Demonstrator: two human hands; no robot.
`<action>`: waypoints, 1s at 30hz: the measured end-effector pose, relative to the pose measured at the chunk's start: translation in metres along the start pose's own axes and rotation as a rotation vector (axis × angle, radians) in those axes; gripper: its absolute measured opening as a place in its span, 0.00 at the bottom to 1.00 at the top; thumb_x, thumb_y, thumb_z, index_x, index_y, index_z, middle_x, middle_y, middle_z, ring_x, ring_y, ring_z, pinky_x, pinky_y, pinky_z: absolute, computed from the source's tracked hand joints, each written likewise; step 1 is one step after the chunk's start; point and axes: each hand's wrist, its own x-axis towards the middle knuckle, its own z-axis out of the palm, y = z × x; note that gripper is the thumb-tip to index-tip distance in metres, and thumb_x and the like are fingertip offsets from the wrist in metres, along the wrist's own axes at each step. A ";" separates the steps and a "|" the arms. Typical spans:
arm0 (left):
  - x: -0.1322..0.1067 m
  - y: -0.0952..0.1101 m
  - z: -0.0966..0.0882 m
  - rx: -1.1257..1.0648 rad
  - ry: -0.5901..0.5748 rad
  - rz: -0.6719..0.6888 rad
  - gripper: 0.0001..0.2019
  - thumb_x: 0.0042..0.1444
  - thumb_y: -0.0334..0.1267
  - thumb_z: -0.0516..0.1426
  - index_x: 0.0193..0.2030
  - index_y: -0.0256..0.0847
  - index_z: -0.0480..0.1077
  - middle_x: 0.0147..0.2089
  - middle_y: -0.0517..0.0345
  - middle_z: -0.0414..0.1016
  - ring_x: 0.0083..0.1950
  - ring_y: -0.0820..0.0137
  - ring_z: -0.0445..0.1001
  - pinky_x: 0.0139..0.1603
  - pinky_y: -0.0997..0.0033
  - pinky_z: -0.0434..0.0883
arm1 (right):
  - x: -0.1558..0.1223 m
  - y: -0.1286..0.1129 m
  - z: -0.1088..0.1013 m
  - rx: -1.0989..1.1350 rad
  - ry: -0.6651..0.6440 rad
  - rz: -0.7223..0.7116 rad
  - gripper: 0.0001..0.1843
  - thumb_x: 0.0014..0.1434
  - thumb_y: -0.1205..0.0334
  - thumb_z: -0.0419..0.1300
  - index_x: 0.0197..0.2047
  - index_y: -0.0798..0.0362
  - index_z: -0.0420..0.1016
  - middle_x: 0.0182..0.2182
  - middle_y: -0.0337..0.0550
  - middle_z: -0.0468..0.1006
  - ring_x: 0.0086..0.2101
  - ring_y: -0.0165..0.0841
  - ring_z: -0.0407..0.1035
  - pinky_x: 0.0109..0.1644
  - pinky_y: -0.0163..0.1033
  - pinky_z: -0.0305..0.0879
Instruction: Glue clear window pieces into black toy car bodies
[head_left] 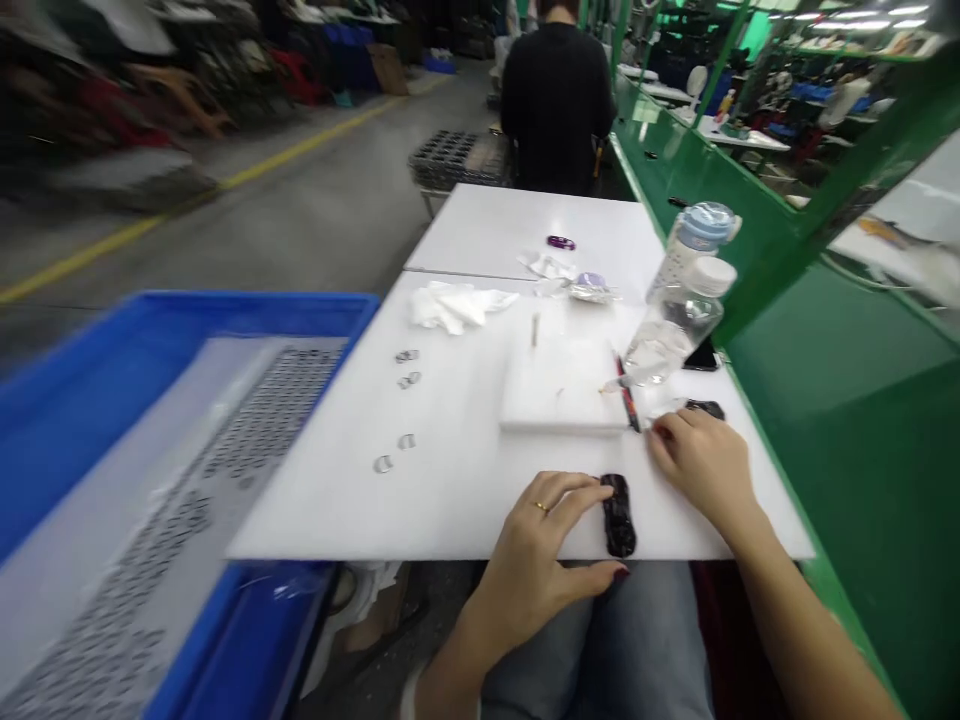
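Observation:
My left hand [546,545], with a ring on one finger, is at the table's front edge. Its fingers and thumb are apart. An index fingertip touches the upper end of a glossy black oblong piece [619,520], while the thumb is near its lower end. My right hand [703,462] rests farther right with thumb and fingers pinched together. Whatever lies between those fingertips is too small and blurred to name. Just beyond them are a second black piece [705,408], partly covered by the hand, and a crumpled clear bit of plastic [664,410].
A white foam block [562,395] lies mid-table beside a dark pen [628,395]. Two bottles, one clear [667,330] and one blue-lidded [694,240], stand right. Several small rings [406,441] and tissue [457,305] lie left. A blue bin [247,300] holds sheeted parts. Ahead sits a person [559,100].

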 end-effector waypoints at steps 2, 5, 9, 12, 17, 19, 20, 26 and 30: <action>-0.005 -0.012 -0.023 0.044 0.141 -0.071 0.10 0.57 0.40 0.61 0.46 0.43 0.74 0.42 0.56 0.79 0.44 0.66 0.76 0.46 0.67 0.73 | -0.004 0.001 0.005 -0.003 -0.001 0.044 0.14 0.63 0.59 0.51 0.30 0.54 0.72 0.27 0.47 0.76 0.32 0.40 0.69 0.33 0.41 0.52; -0.017 -0.039 -0.066 0.337 0.421 -0.356 0.08 0.61 0.37 0.56 0.38 0.42 0.77 0.38 0.57 0.80 0.37 0.66 0.76 0.42 0.65 0.72 | -0.006 0.011 0.009 0.189 -0.021 0.185 0.13 0.64 0.56 0.48 0.33 0.52 0.69 0.27 0.47 0.76 0.28 0.40 0.68 0.32 0.41 0.54; -0.037 -0.072 -0.111 0.626 0.452 -0.563 0.12 0.58 0.42 0.55 0.42 0.44 0.80 0.43 0.54 0.81 0.39 0.60 0.78 0.41 0.60 0.73 | -0.011 0.021 0.004 0.330 -0.009 0.510 0.10 0.64 0.54 0.48 0.38 0.49 0.64 0.22 0.44 0.71 0.21 0.37 0.63 0.29 0.40 0.54; -0.047 -0.087 -0.128 0.583 0.292 -0.468 0.14 0.59 0.43 0.53 0.42 0.47 0.80 0.45 0.55 0.81 0.43 0.60 0.79 0.43 0.61 0.74 | -0.017 0.022 -0.001 0.243 -0.084 0.609 0.13 0.62 0.48 0.52 0.34 0.49 0.66 0.17 0.41 0.66 0.19 0.36 0.58 0.28 0.41 0.51; -0.050 -0.100 -0.152 0.566 0.099 -0.288 0.16 0.60 0.47 0.52 0.39 0.50 0.81 0.42 0.56 0.82 0.42 0.61 0.79 0.44 0.60 0.76 | -0.028 0.028 -0.003 0.445 -0.005 0.636 0.13 0.61 0.51 0.53 0.30 0.50 0.68 0.18 0.39 0.66 0.21 0.33 0.60 0.29 0.40 0.53; -0.048 -0.104 -0.162 0.558 0.016 -0.228 0.17 0.61 0.50 0.51 0.40 0.50 0.81 0.42 0.56 0.82 0.42 0.61 0.80 0.45 0.60 0.77 | -0.032 0.032 -0.005 0.521 0.088 0.720 0.14 0.62 0.51 0.51 0.30 0.50 0.67 0.20 0.40 0.65 0.23 0.33 0.60 0.29 0.40 0.55; -0.046 -0.106 -0.167 0.548 -0.022 -0.204 0.18 0.62 0.51 0.51 0.41 0.51 0.81 0.42 0.56 0.83 0.41 0.61 0.80 0.45 0.61 0.77 | -0.033 0.034 -0.007 0.536 0.129 0.761 0.14 0.62 0.51 0.50 0.30 0.50 0.66 0.21 0.40 0.65 0.24 0.34 0.60 0.29 0.40 0.54; -0.040 -0.118 -0.182 0.456 -0.079 -0.012 0.13 0.61 0.48 0.55 0.41 0.53 0.80 0.35 0.64 0.83 0.35 0.66 0.81 0.39 0.68 0.78 | -0.039 0.040 -0.005 0.432 0.106 0.808 0.20 0.58 0.49 0.52 0.20 0.51 0.61 0.16 0.35 0.53 0.22 0.30 0.52 0.30 0.39 0.50; -0.050 -0.133 -0.189 0.544 -0.096 0.131 0.11 0.61 0.41 0.55 0.44 0.55 0.79 0.37 0.69 0.83 0.37 0.68 0.81 0.44 0.69 0.78 | -0.045 0.043 0.001 0.485 0.127 0.793 0.20 0.56 0.50 0.54 0.18 0.51 0.56 0.18 0.33 0.47 0.22 0.28 0.46 0.29 0.37 0.46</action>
